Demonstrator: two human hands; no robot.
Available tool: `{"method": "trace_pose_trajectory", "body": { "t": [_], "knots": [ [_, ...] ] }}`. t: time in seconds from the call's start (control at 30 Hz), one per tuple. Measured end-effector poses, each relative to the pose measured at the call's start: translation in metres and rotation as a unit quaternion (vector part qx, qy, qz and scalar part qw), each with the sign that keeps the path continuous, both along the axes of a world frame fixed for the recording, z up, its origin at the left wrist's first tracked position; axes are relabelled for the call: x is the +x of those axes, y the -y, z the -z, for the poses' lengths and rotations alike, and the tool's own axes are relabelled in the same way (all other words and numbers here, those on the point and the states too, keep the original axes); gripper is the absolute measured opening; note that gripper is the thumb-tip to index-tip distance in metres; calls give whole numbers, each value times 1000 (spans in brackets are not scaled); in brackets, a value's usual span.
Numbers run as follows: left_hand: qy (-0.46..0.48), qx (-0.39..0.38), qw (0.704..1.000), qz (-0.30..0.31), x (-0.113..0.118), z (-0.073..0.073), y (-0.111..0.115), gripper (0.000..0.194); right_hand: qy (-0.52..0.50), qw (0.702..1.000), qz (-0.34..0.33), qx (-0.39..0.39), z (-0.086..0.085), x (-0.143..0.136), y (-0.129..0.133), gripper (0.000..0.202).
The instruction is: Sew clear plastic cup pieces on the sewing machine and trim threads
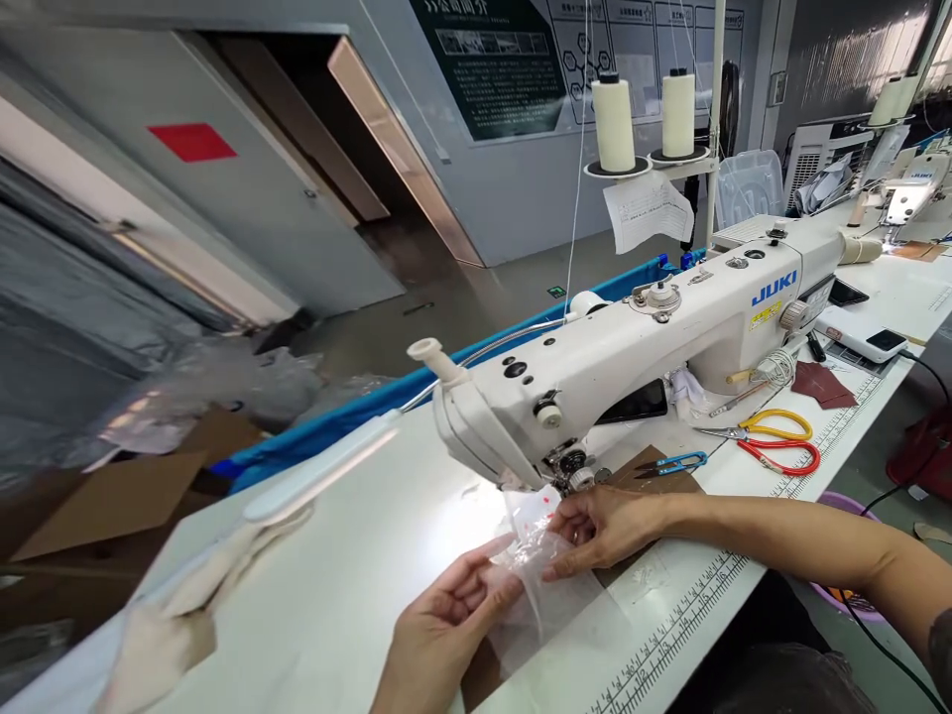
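A clear plastic bag [532, 585] with small red marks near its top is held between both hands, just below the needle area of a white sewing machine [632, 337]. My left hand [450, 620] pinches the bag's left side between thumb and fingers. My right hand [602, 526] grips its upper right side, with the fingers curled. Under the bag and the right hand lies a brown sheet [647, 471], partly hidden. What is inside the bag is too small to make out.
Blue snips [673, 463], red-and-yellow-handled scissors [780, 441] and dark red pieces [824, 385] lie right of the hands. A ruler strip [669, 640] runs along the table's front edge. Pale cloth [178, 625] lies at the left. Thread cones [614, 124] stand behind the machine.
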State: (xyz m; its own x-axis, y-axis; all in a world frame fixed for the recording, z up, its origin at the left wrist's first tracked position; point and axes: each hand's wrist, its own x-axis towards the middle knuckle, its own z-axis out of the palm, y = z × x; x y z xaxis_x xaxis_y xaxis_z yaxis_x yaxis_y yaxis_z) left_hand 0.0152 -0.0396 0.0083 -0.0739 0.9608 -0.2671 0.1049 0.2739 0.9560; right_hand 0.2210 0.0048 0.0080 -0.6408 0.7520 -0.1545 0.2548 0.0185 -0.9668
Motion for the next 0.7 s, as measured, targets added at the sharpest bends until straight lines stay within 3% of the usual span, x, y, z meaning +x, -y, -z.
{"method": "trace_pose_trajectory", "body": {
  "t": [0.27,0.37,0.5,0.7],
  "knots": [
    [-13,34,998,-41,3,1,2,64,2,1000,-13,-18,-1,0,1,3],
    [-19,41,998,-51,2,-1,1,65,4,1000,-5,8,4,1,0,6],
    [-21,29,999,14,3,-7,2,68,-4,999,31,8,6,-1,4,10],
    [45,39,998,5,-2,-9,-3,55,4,999,46,-12,-3,-5,7,11]
  ]
}}
